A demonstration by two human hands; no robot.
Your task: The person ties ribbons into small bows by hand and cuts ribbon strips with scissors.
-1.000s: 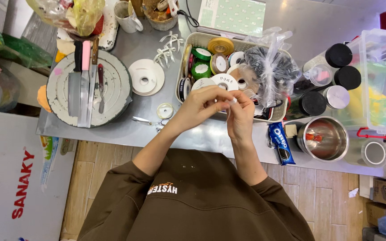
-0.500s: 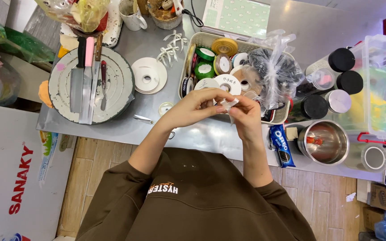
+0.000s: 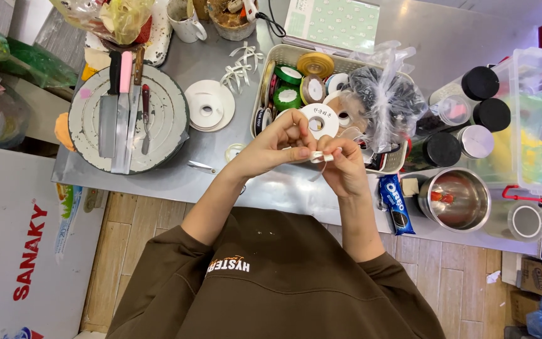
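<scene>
My left hand (image 3: 277,145) and right hand (image 3: 341,164) meet over the worktop's (image 3: 271,188) near edge, fingertips pinched narrow on a short white ribbon piece (image 3: 317,156), held close for fine folding, just before the basket (image 3: 275,59) of ribbon spools

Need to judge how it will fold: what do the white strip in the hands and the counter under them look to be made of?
The white strip, pinched between left hand and right hand, looks like thin ribbon, probably fabric or plastic: it bends and trails limply. The counter looks like brushed metal, likely steel: grey with blurred reflections.
</scene>
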